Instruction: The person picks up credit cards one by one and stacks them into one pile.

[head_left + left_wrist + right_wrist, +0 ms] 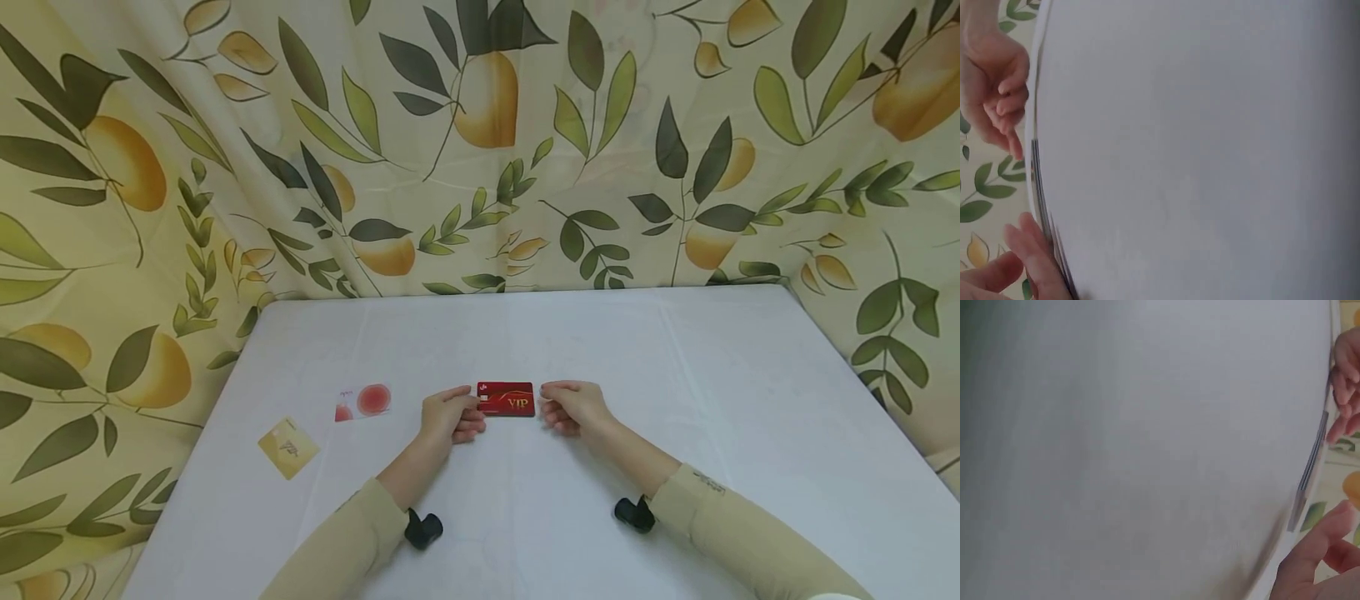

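Lettering reading "VIP" shows on a red card (508,400) near the middle of the head view, but the smaller marks at its upper left are too fine to read. Its left edge is partly hidden by the left hand (450,414), whose fingertips meet it; whether they pinch or merely touch cannot be told. In the left wrist view this hand is cut off at the lower left, its fingers beside a dark strip (1038,169) seen edge-on, with thin lines running along it.

The right hand (576,408) has its fingers loosely bent, the tips just beside the card's right edge with a narrow gap, holding nothing visible. The right wrist view crops it at the lower right, showing its thumb and a finger apart. Both forearms slant inward from the bottom corners, the sleeves (352,533) running out of frame.

Left of centre in the head view lie a white card (347,405) with pinkish-red circles, its print blurred, and, lower left, a tilted gold card (279,446) with illegible script. All three cards are on the white table (525,333), whose near edge is cut off.
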Tool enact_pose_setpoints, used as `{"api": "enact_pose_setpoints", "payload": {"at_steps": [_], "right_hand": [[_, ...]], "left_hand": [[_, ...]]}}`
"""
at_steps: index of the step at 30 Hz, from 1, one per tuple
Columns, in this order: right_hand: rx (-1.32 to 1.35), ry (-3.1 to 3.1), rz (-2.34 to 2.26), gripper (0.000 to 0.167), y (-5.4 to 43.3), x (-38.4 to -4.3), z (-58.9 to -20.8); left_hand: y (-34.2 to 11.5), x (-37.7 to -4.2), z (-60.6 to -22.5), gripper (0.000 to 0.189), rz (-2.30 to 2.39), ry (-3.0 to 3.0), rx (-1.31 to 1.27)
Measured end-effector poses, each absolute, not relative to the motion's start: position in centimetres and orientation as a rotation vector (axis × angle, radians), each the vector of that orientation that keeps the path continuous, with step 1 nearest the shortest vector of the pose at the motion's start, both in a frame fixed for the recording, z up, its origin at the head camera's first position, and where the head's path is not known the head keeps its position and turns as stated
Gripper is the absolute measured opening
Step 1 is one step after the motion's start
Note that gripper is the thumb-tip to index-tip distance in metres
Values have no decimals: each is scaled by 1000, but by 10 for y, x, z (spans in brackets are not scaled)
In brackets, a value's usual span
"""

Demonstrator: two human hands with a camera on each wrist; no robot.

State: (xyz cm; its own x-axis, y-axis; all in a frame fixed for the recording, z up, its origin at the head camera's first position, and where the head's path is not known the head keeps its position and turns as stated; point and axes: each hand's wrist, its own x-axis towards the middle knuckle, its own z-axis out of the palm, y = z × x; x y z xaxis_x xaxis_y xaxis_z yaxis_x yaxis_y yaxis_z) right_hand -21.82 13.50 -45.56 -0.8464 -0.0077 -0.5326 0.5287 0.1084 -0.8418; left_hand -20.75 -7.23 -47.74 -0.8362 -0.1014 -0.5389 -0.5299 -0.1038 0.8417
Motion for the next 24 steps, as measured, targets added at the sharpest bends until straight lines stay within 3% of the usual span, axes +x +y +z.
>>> {"api": "enact_pose_setpoints", "payload": {"at_steps": [7, 18, 24], "right_hand": [[502, 1954, -1809, 36, 134, -221, -447], [338, 1789, -1867, 38, 104, -228, -443], [246, 1686, -1924, 39, 79, -231, -444]], "left_hand": [[-102, -206, -461, 36, 2080, 1774, -746], [-174, -198, -451, 46, 2145, 1732, -595], [-209, -191, -445, 46, 2151, 1775, -690]]}}
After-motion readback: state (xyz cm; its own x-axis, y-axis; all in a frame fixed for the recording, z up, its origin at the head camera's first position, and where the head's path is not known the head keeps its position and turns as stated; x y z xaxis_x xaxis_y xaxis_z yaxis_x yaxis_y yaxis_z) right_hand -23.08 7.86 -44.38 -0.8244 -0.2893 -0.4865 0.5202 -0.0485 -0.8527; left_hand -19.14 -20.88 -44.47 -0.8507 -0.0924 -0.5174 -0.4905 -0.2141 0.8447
